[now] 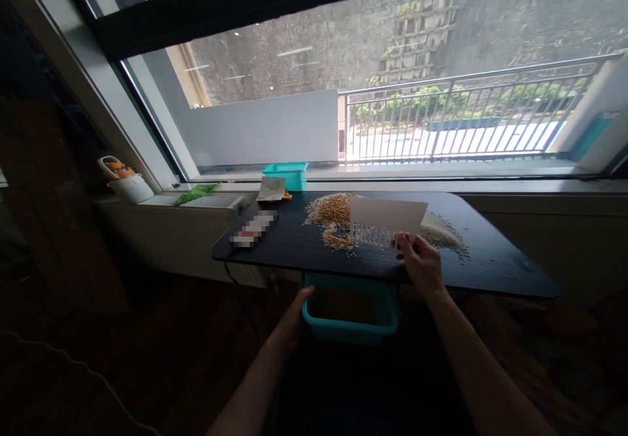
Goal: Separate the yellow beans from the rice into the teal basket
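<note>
My right hand (420, 261) pinches the lower right corner of a white sheet (387, 214) with a row of slots along its lower edge, held up over the black table. Left of the sheet, and partly hidden by it, lies a pile of orange-yellow kernels (333, 210) mixed with white grains. A heap of pale, rice-like grains (441, 233) spreads out on its right. My left hand (296, 315) grips the left rim of a teal plastic bin (350, 331) below the table's front edge, thumb over the rim. Brownish grains (346, 305) lie in the shaded bin.
The black table (289, 246) stands against the window sill. A second teal bin (289, 176), a paper packet (272, 189) and a blurred-out item (252, 229) are at its left. Further left, a white pot (131, 189) and a green cloth (197, 193) rest by the radiator (210, 202).
</note>
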Demonstrator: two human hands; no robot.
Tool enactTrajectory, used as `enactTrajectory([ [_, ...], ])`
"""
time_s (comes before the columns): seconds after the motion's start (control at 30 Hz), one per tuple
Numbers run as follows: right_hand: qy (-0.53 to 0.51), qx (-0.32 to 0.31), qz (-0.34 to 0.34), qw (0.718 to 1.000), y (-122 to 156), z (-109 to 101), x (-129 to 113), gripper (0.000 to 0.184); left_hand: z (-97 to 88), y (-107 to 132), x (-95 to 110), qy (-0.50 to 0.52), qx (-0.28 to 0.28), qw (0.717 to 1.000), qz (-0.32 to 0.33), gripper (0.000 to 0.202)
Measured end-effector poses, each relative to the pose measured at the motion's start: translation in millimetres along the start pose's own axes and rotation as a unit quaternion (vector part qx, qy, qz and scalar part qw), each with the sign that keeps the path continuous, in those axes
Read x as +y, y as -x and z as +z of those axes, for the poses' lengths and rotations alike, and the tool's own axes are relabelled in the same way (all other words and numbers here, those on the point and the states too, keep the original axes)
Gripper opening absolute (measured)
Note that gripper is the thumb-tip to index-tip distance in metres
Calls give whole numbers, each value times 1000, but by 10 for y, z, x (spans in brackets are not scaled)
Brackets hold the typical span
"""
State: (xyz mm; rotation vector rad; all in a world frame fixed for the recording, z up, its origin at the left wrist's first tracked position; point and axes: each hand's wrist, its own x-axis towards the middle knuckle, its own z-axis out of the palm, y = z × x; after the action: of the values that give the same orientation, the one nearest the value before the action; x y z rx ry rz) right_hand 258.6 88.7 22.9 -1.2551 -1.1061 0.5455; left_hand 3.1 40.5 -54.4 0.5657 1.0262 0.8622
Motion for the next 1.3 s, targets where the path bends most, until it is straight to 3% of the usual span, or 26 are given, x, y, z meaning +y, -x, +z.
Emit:
enactTrajectory([
  [0.4, 11, -55, 4, 998, 5, -6, -6, 40, 4, 23, 3, -3, 4, 1000, -13, 56],
  [1.3, 9, -97, -3, 995, 15, -16, -31, 38, 39, 32, 36, -4, 29, 999, -21, 56],
])
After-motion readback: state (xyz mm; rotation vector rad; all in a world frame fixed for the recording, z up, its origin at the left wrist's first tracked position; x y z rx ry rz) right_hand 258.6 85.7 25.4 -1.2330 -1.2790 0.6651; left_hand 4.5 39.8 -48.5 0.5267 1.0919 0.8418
